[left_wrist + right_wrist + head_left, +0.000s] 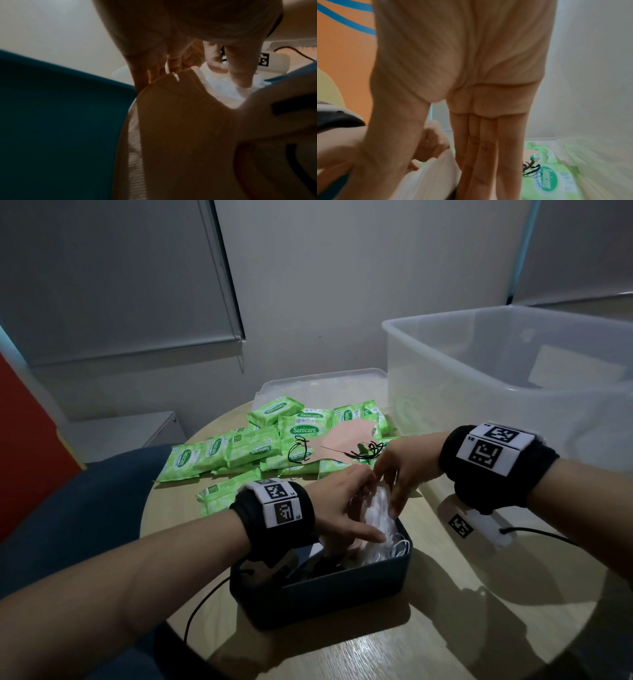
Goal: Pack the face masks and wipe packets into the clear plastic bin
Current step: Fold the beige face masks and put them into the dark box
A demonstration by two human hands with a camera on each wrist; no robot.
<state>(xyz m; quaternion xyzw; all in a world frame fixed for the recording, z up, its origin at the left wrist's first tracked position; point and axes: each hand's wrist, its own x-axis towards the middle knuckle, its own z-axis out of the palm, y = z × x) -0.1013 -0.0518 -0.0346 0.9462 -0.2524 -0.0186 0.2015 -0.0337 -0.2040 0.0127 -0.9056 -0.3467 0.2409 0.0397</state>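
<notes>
A stack of white face masks stands on edge in a dark open box near the table's front. My left hand grips the stack from the left, thumb lying along its near side. From the right my right hand pinches the same stack between thumb and straight fingers. A beige mask faces the left wrist camera. Several green wipe packets are piled behind, a pink mask on top. The clear plastic bin stands at the right.
The bin's clear lid lies behind the packets. A white tagged device with a black cable sits on the table under my right wrist. A blue chair stands at the table's left edge. The wall is close behind.
</notes>
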